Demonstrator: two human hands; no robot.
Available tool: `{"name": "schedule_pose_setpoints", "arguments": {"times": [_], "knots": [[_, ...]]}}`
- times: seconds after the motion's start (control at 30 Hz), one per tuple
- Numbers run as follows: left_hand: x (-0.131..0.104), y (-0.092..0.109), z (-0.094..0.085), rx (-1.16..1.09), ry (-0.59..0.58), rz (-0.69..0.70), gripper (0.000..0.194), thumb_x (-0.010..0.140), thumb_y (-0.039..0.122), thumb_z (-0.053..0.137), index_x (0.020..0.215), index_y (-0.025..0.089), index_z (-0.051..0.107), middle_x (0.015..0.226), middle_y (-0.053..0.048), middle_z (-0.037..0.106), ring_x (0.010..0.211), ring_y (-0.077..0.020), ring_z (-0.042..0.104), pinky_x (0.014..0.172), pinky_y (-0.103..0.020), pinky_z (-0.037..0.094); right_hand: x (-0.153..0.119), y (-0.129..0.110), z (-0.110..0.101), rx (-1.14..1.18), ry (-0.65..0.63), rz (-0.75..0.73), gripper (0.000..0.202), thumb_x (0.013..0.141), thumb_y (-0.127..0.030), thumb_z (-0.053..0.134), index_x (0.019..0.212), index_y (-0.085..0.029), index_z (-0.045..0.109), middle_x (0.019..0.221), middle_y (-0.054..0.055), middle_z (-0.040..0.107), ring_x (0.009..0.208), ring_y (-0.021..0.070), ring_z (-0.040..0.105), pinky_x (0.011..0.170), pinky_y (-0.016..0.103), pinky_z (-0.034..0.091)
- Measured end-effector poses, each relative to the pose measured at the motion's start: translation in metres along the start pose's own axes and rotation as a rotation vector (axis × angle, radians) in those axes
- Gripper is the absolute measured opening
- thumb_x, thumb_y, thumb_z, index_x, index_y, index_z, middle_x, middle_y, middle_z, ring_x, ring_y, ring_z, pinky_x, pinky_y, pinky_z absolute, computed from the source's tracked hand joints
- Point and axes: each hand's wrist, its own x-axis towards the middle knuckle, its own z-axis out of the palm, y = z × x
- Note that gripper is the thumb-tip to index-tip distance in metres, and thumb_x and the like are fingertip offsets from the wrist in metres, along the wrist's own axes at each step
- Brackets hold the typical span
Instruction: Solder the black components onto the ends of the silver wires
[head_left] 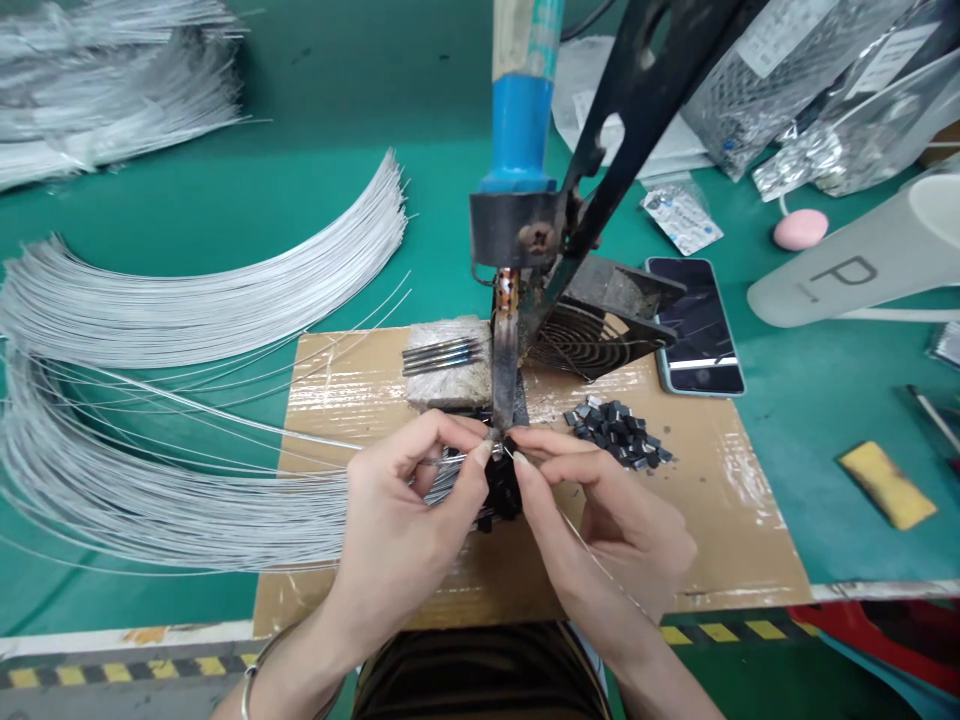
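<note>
Just under the tip of the fixed soldering iron, my two hands meet. My left hand pinches a small metallic piece, partly hidden by the fingertips. A bundle of thin grey wires runs from the left to behind that hand. Between thumb and forefinger, my right hand grips a thin solder wire, whose length trails down over the palm. Below the fingertips lies a cluster of black parts, mostly covered by the hands. Whether the iron touches the small piece I cannot tell.
A black metal bracket holds the iron, with a fan behind it. Small black parts are piled on the cardboard. Around it are a phone, a white cup, a yellow sponge and another wire bundle.
</note>
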Motion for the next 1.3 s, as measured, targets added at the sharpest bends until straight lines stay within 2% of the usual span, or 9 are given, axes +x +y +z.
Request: {"name": "schedule_pose_setpoints", "arguments": {"times": [0.3,0.6,1.0,1.3], "knots": [[0.0000,-0.0009,0.0001,0.003,0.009,0.009,0.013,0.091,0.014,0.071,0.080,0.021,0.073,0.084,0.003,0.076,0.081,-0.0105,0.071,0.070,-0.015,0.052,0.0015,0.0009,0.0013,0.012,0.009,-0.015,0.024,0.087,0.002,0.077,0.092,-0.021,0.074,0.106,0.000,0.083,0.096,0.0138,0.080,0.090,0.026,0.063],[-0.0013,-0.0008,-0.0022,-0.001,0.007,0.015,0.013,0.091,0.014,0.071,0.081,0.022,0.074,0.086,0.003,0.076,0.085,-0.0111,0.073,0.076,-0.015,0.054,0.0014,0.0005,0.0016,0.011,0.022,-0.021,0.024,0.087,0.002,0.077,0.092,-0.021,0.074,0.105,-0.001,0.083,0.098,0.0148,0.081,0.091,0.026,0.063],[0.0010,0.0013,-0.0004,-0.025,-0.003,0.014,0.014,0.092,0.013,0.071,0.081,0.021,0.073,0.083,0.004,0.076,0.076,-0.0082,0.069,0.069,-0.013,0.052,0.0009,0.0009,0.0007,0.020,0.005,0.007,0.021,0.088,-0.001,0.077,0.091,-0.021,0.073,0.106,0.000,0.083,0.097,0.0152,0.081,0.092,0.027,0.063],[-0.0015,0.0004,-0.0017,-0.003,0.018,0.017,0.013,0.092,0.014,0.072,0.082,0.022,0.074,0.086,0.002,0.077,0.081,-0.0100,0.070,0.072,-0.015,0.052,0.0029,0.0001,0.0020,-0.001,0.017,-0.039,0.024,0.087,0.002,0.077,0.093,-0.021,0.075,0.103,0.000,0.083,0.095,0.0146,0.081,0.090,0.026,0.063]]}}
